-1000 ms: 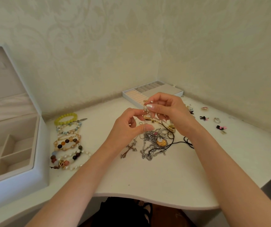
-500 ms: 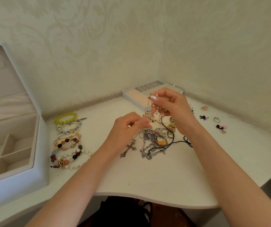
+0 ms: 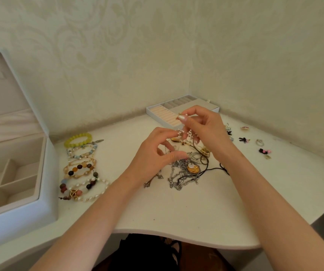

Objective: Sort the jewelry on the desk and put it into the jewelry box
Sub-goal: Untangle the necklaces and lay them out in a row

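Both hands hover over a tangled pile of necklaces (image 3: 184,171) in the middle of the desk. My right hand (image 3: 206,128) pinches the upper end of a thin chain with small white beads (image 3: 180,132), lifted off the pile. My left hand (image 3: 157,153) pinches the same chain lower down with curled fingers. A row of beaded bracelets (image 3: 80,167) lies to the left. The open white jewelry box (image 3: 45,204) with divided compartments stands at the far left.
A white ring tray (image 3: 157,112) sits in the back corner behind my hands. Small earrings and rings (image 3: 259,142) are scattered on the right of the desk. A cross pendant (image 3: 153,179) lies by my left wrist. The curved desk edge (image 3: 176,234) runs near me.
My right hand rose with the beaded chain, pulling it up from the pile. My left hand dipped toward the pile, then came back up to the chain.
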A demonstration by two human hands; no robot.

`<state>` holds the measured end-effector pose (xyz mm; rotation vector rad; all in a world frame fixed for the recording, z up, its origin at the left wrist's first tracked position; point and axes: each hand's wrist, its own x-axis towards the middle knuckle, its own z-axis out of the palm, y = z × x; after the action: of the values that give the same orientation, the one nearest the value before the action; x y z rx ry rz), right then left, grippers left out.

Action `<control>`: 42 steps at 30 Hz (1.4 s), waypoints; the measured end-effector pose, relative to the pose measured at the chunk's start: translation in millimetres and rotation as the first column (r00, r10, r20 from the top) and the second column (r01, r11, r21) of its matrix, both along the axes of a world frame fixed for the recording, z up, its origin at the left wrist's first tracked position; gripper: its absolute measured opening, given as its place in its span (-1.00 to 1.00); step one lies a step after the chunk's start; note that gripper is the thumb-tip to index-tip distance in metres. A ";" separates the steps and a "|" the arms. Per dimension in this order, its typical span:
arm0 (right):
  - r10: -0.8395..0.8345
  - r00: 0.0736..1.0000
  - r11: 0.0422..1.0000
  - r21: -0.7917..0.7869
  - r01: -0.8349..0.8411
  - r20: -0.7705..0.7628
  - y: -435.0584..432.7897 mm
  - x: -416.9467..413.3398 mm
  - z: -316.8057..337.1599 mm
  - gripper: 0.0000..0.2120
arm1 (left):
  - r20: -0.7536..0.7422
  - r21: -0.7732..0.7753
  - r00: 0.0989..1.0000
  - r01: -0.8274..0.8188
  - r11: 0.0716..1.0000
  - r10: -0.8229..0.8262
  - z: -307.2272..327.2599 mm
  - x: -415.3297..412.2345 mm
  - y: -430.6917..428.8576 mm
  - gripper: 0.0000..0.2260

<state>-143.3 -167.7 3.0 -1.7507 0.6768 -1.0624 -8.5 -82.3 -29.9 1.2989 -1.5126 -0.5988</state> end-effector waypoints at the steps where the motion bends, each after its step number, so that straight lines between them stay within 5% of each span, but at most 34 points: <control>1: 0.008 1.000 1.000 -0.001 -0.008 0.011 0.1 0.0 0.4 -0.92 | -0.008 -0.008 1.000 0.000 1.000 0.000 0.5 0.9 -0.3 -0.59; 5: 0.054 0.997 0.998 0.026 -0.055 0.058 2.5 -0.2 1.6 -0.95 | -0.134 0.052 0.991 -0.020 0.998 0.027 4.4 4.5 0.7 -0.73; 11: 0.081 0.986 0.995 0.050 -0.089 0.148 0.3 -5.4 5.9 -0.85 | -0.257 0.109 0.961 -0.072 0.991 0.098 2.0 4.2 -0.4 -0.65; 17: 0.137 0.967 0.989 0.031 -0.147 0.213 0.3 -6.6 6.6 -0.59 | -0.084 0.137 0.992 -0.079 0.987 0.091 -4.0 4.3 -1.1 -0.69; 20: 0.145 0.965 0.989 0.002 -0.149 0.218 -0.6 -5.8 6.4 -0.50 | -0.113 0.094 0.990 -0.068 0.993 0.079 -2.7 2.3 -0.9 -0.82; 30: 0.223 0.921 0.972 0.004 -0.237 0.318 -1.7 -6.8 8.3 -0.49 | -0.076 0.016 0.977 -0.200 0.980 0.201 1.8 3.2 4.0 -0.85; 36: 0.328 0.874 0.929 0.047 -0.368 0.359 0.5 -6.0 9.8 -0.42 | -0.121 0.038 0.992 -0.013 0.999 0.017 2.8 -0.9 -0.8 -0.91; 42: 0.229 0.931 0.961 0.089 -0.263 0.285 -1.5 -6.7 7.7 -0.44 | -0.305 0.001 0.952 0.002 1.000 -0.002 4.5 4.8 -0.3 -0.91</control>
<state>-150.1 -169.2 10.8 -1.4987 0.3337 -1.0358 -3.7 -82.7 -25.4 1.1458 -1.2585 -0.7642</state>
